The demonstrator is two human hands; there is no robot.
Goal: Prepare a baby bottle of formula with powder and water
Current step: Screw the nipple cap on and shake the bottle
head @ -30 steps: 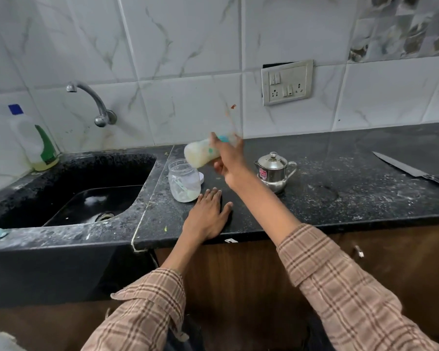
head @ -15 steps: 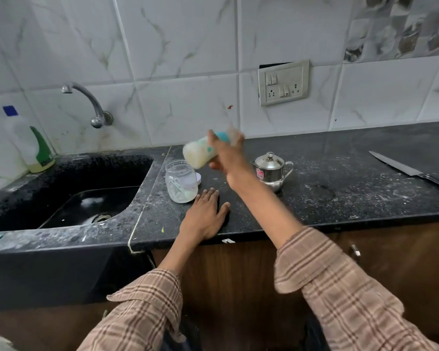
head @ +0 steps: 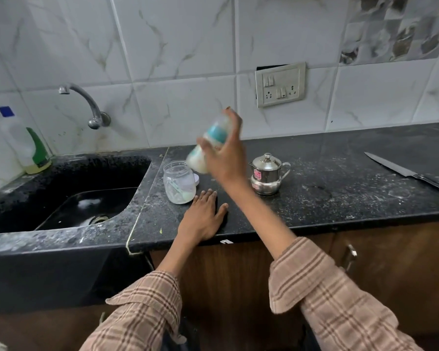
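Note:
My right hand grips a baby bottle with a teal collar, held tilted in the air above the counter and blurred by motion. Milky liquid fills its lower end. My left hand lies flat on the black counter, fingers apart, holding nothing. Just beyond its fingertips stands an open clear jar with white powder and a scoop inside. A small lidded steel pot stands to the right of my right wrist.
A black sink with a wall tap lies to the left. A dish-soap bottle stands in the corner. A large knife rests at the far right. A socket plate is on the tiled wall.
The bottle in my right hand has swung from lying nearly sideways to a steeper tilt with its cap end up. My left hand has stayed flat on the counter.

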